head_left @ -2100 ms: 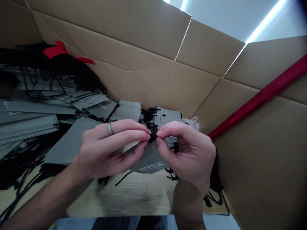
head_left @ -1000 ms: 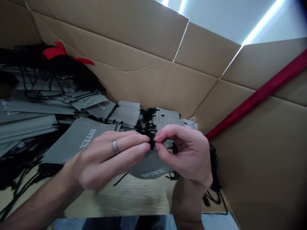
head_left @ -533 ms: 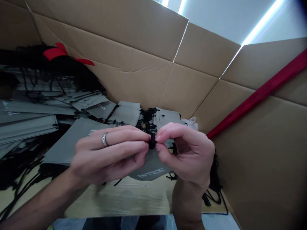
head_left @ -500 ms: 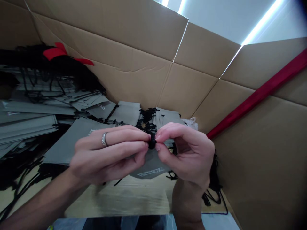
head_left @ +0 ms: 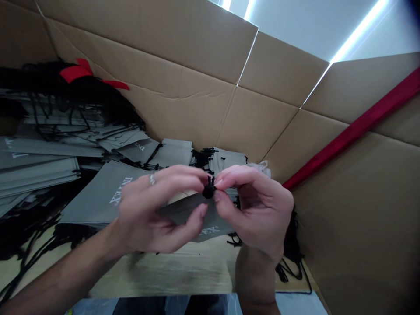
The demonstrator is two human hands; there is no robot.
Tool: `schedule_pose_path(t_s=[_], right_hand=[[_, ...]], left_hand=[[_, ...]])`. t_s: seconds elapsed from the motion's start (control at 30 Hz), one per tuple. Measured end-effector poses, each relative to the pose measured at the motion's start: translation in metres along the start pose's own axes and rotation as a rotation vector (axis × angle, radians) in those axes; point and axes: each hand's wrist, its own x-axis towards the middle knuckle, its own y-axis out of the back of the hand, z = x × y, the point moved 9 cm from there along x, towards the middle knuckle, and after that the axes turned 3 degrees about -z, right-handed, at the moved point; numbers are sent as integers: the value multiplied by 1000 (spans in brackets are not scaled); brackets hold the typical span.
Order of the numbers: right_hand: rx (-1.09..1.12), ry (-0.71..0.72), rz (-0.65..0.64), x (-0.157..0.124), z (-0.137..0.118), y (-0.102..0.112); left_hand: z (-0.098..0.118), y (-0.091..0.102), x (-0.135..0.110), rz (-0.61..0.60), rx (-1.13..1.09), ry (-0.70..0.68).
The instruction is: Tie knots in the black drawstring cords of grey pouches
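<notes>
A small black lump on a drawstring cord [head_left: 208, 191], with short ends sticking up, is at the middle of the view; whether it is a knot or a cord stopper I cannot tell. My right hand [head_left: 254, 205] pinches it from the right between thumb and index finger. On the other side, my left hand [head_left: 160, 205], wearing a ring, has its thumb dropped away from its fingers; the fingertips are close to the lump. Under both hands hangs a grey drawstring pouch [head_left: 215, 223] with white lettering, partly hidden by them.
Grey pouches with INTEX lettering [head_left: 88, 192] lie in stacks at the left, with black cords and a red strip [head_left: 77, 72] behind. More pouch piles [head_left: 173, 153] line the cardboard wall [head_left: 183, 105]. A dark red band [head_left: 354, 131] slants along the right wall.
My left thumb has come down and apart from its fingers, and the left hand has turned slightly. The cord ends now show above the lump. My right hand keeps its pinch.
</notes>
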Motion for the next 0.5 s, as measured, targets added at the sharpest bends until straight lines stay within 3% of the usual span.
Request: schedule_pose_path(t_s=[0.1,0.2,0.37,0.5], right_hand=[[-61,59,49,1,-4,3],[-100,68,40,1,-2,7],[-18,24,-187,3,7,7],[-95,105,-381,3,3,-2]], left_hand=[[-17,-21,13,-229,-224,201],[-17,-29,17,-409,-280,200],[-17,-23,16,-426,-149,140],[-10,-26,16,-462,-107,98]])
